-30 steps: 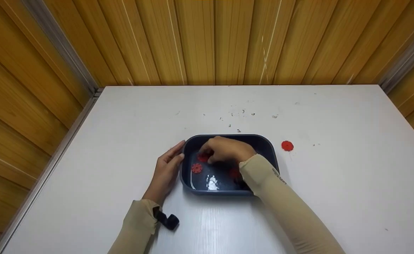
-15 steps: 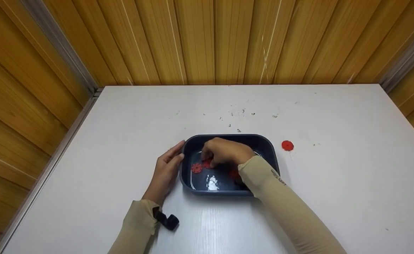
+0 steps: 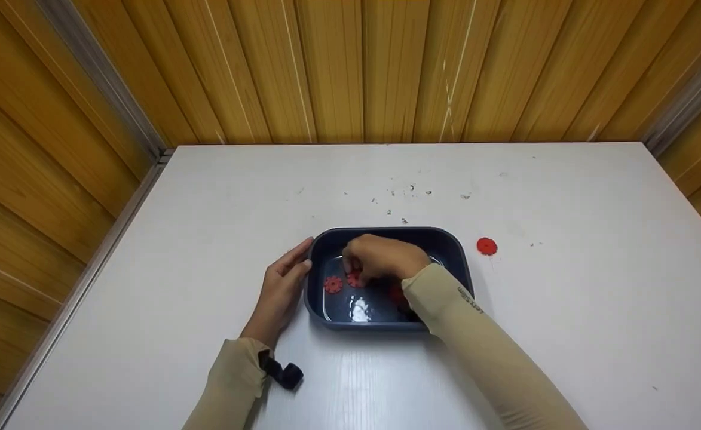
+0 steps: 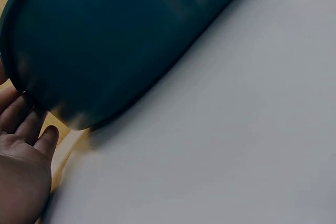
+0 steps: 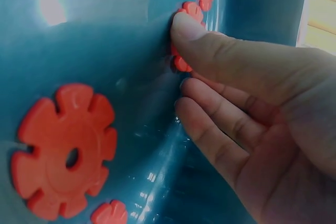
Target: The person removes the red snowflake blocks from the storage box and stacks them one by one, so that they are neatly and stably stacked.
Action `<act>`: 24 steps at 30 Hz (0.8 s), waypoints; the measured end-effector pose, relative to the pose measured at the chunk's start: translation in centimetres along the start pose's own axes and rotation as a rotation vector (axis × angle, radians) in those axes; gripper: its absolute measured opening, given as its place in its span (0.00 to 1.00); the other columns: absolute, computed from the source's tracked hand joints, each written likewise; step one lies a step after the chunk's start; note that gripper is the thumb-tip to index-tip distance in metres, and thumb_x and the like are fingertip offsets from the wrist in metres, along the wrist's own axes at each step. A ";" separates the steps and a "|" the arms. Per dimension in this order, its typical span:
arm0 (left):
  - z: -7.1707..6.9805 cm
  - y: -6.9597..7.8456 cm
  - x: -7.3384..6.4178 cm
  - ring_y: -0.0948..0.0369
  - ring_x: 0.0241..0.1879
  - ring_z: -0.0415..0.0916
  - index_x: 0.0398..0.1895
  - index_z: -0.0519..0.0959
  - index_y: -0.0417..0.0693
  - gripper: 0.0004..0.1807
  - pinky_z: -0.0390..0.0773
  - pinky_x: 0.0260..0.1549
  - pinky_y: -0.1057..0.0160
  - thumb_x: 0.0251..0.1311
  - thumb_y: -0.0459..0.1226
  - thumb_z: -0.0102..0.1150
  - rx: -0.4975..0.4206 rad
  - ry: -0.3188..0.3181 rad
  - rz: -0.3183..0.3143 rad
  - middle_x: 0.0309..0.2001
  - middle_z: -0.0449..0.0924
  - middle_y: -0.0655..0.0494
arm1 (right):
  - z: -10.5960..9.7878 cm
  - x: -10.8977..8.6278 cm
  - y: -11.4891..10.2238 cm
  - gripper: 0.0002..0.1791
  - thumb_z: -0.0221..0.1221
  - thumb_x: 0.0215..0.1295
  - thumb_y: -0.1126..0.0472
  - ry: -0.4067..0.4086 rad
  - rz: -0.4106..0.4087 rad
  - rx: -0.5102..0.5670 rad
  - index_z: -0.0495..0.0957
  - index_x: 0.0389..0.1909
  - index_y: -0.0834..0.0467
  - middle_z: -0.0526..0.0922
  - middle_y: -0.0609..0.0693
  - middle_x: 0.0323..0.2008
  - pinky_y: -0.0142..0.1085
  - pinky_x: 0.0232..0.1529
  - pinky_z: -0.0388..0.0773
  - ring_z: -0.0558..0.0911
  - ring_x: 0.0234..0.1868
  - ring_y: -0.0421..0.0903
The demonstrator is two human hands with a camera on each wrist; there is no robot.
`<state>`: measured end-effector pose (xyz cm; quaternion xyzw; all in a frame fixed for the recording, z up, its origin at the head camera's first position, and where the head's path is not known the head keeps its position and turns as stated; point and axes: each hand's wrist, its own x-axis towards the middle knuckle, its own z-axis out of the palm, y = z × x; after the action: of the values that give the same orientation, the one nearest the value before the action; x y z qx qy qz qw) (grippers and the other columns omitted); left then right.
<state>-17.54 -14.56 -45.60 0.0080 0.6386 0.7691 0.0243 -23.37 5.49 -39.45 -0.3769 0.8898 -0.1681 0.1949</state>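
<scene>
A dark blue rectangular tray [image 3: 359, 326] lies on the table with several red notched plastic discs inside. My left hand [image 3: 281, 289] rests against its left wall, fingers extended and thumb by the rim; the left wrist view [image 4: 26, 161] has the fingertips partly hidden behind the wall. Inside the tray my right hand [image 3: 383, 257] pinches one red notched disc [image 3: 353, 279], thumb on its face in the right wrist view, index finger mostly hidden. Just left of it lies a second disc [image 3: 333, 285]. Another disc [image 5: 47, 156] sits nearer the right wrist, partly covered by the arm in the head view.
One more red disc [image 3: 487, 246] lies on the white table [image 3: 577, 286] to the right of the tray. Small dark marks [image 3: 412, 188] dot the tabletop behind the tray. A yellow wood-patterned wall [image 3: 338, 71] stands along the back.
My right hand has drawn the pinched disc a short way right and toward me, to beside the left disc. The left hand and tray have stayed in place.
</scene>
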 end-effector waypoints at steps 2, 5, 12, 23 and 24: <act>0.0 0.0 0.0 0.58 0.72 0.58 0.67 0.68 0.41 0.26 0.63 0.67 0.69 0.64 0.30 0.50 0.008 0.001 0.000 0.70 0.64 0.49 | -0.1 0.0 0.0 0.11 0.69 0.45 0.72 -0.001 0.006 0.004 0.81 0.29 0.59 0.77 0.46 0.26 0.29 0.27 0.73 0.72 0.27 0.40; 0.0 0.0 0.0 0.58 0.72 0.57 0.67 0.68 0.41 0.26 0.63 0.67 0.69 0.64 0.30 0.50 0.016 0.003 0.003 0.70 0.65 0.49 | -0.1 -0.1 0.0 0.12 0.69 0.44 0.72 -0.006 0.013 0.021 0.80 0.30 0.59 0.77 0.45 0.25 0.28 0.27 0.73 0.73 0.27 0.39; 0.0 0.0 0.1 0.58 0.72 0.57 0.67 0.68 0.40 0.26 0.61 0.68 0.67 0.64 0.30 0.49 0.021 0.003 0.003 0.70 0.65 0.49 | -0.2 -0.2 0.2 0.12 0.70 0.45 0.72 -0.018 0.024 0.044 0.79 0.31 0.58 0.78 0.46 0.25 0.27 0.27 0.73 0.73 0.27 0.39; 0.0 0.0 0.1 0.58 0.72 0.57 0.67 0.68 0.40 0.26 0.60 0.69 0.67 0.64 0.30 0.50 0.031 0.010 0.004 0.70 0.65 0.49 | -0.5 -0.6 0.3 0.09 0.67 0.50 0.72 -0.003 0.004 0.049 0.79 0.30 0.58 0.80 0.48 0.26 0.27 0.26 0.71 0.73 0.25 0.39; 0.0 0.0 0.1 0.58 0.72 0.57 0.67 0.68 0.40 0.26 0.61 0.69 0.67 0.64 0.30 0.50 0.026 0.008 0.005 0.70 0.65 0.49 | -0.6 -0.6 0.3 0.09 0.66 0.50 0.72 0.001 0.000 0.050 0.80 0.30 0.57 0.81 0.48 0.25 0.27 0.26 0.71 0.73 0.25 0.38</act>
<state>-17.67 -14.59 -45.61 0.0070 0.6486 0.7609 0.0197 -23.39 6.22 -38.93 -0.3720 0.8853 -0.1906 0.2039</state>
